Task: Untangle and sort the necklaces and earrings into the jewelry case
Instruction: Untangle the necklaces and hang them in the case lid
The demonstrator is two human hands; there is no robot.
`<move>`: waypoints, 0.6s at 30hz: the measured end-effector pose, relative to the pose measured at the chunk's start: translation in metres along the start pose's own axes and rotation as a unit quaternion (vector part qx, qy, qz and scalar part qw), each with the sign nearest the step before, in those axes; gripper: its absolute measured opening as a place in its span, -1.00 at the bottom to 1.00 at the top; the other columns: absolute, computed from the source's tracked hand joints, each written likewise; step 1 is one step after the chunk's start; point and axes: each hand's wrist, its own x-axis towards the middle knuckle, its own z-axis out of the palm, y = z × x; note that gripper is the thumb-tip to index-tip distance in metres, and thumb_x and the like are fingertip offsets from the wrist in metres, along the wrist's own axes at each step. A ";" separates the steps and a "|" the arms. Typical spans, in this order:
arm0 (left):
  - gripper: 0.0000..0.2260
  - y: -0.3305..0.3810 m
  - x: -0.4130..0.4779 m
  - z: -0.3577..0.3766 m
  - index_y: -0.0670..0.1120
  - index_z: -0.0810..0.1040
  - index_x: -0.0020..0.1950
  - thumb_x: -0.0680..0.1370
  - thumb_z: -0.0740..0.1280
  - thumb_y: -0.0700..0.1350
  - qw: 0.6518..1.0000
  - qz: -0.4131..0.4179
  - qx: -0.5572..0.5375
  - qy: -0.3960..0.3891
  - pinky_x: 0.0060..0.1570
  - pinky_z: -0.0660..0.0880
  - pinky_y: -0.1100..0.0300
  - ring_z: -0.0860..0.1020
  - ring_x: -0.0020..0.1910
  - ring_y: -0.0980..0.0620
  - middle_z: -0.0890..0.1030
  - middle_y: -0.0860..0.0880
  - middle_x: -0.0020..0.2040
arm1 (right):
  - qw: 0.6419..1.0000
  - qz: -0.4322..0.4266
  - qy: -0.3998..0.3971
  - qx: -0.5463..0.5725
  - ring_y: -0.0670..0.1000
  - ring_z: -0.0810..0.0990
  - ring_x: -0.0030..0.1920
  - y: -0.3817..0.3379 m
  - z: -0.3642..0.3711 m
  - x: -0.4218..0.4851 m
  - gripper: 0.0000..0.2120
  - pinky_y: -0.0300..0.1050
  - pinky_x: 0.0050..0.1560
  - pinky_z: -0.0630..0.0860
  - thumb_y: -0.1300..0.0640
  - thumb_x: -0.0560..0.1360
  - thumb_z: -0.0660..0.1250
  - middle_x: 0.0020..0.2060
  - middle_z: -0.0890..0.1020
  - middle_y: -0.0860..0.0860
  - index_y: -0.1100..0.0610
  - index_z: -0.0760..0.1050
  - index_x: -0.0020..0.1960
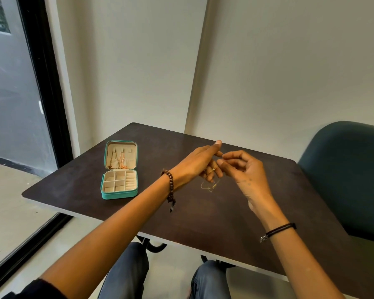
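Hands meet above a dark desk. The left hand and right hand each pinch a fine gold necklace, its tangled loop dangling between them. Well to their left sits the open teal jewelry case. Chains already hang in its lid, while the tray compartments look empty. No earrings are visible. Sorting seems partly done.

Table top: dark brown, matt, faintly mottled finish. Jewelry case: teal leather-look shell, cream velvety cloth lining. Necklace chain: fine gold-coloured metal, glossy. Wrist bracelet: brown wooden beads, dull sheen. Chair: dark teal, smooth matt shell.
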 end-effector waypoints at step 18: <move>-0.52 -0.002 -0.001 -0.019 -0.17 0.51 0.28 0.65 0.11 0.20 0.981 -0.054 -0.184 0.016 -0.32 0.59 0.11 0.46 -0.49 0.03 0.54 -0.06 -0.35 | 0.927 0.173 -0.054 0.328 -0.13 0.42 -0.39 0.002 0.020 -0.010 -0.77 -0.31 -0.41 0.43 0.14 0.45 0.46 -0.24 0.63 0.07 0.24 0.62 0.05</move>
